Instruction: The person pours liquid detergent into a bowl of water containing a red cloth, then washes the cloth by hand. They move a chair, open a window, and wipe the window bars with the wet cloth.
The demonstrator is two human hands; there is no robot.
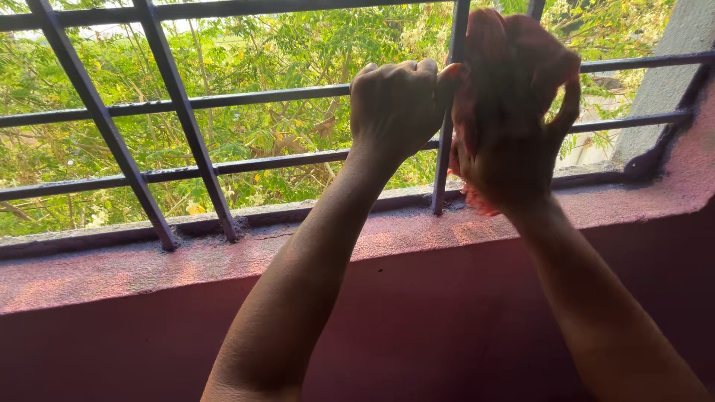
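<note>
My left hand (396, 104) is a closed fist pressed against an upright bar (444, 149) of a dark metal window grille, the thumb touching the bar. My right hand (514, 141) is raised just right of that bar and is closed around a bunched reddish-orange cloth (514, 45), which sticks up above the fingers and shows a frayed edge below the palm. The cloth rests against the same bar. Both forearms reach up from the bottom of the view.
The grille's horizontal bars (246, 97) and slanted upright bars (186, 119) stand on a pinkish-red concrete sill (223, 257). Below it is a dark red wall (417, 320). Green trees (283, 52) fill the outside; a grey wall edge (670, 74) stands at right.
</note>
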